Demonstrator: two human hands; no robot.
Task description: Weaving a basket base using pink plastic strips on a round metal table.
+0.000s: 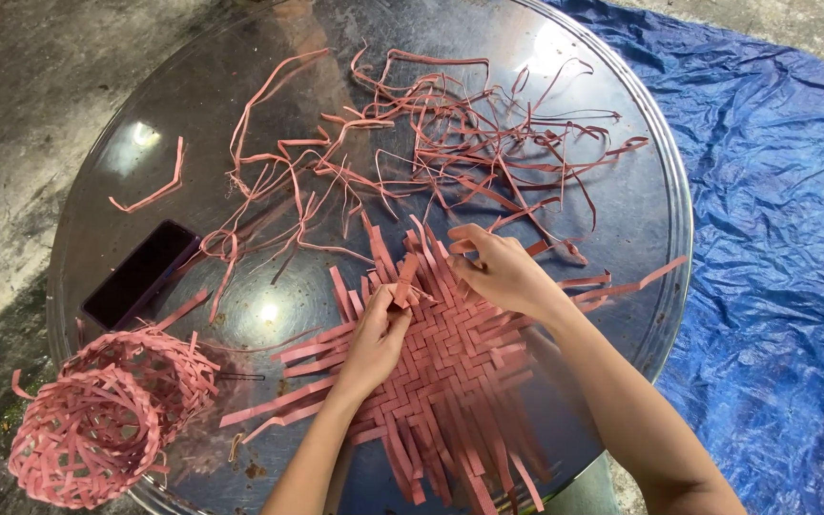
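Observation:
A flat mat woven from pink strips (450,367) lies on a round metal table (622,191), its loose ends sticking out on every side. My left hand (377,340) rests on the mat's upper left part and pinches one upright pink strip (405,280) between thumb and fingers. My right hand (498,270) is at the mat's top edge, fingers curled around the ends of other strips there. Both forearms come in from the bottom of the view.
A tangle of loose pink strips (450,133) covers the far half of the table. A dark phone (140,275) lies at the left. A woven pink basket (107,420) lies tipped at the near left rim. A blue tarp (774,238) covers the ground at the right.

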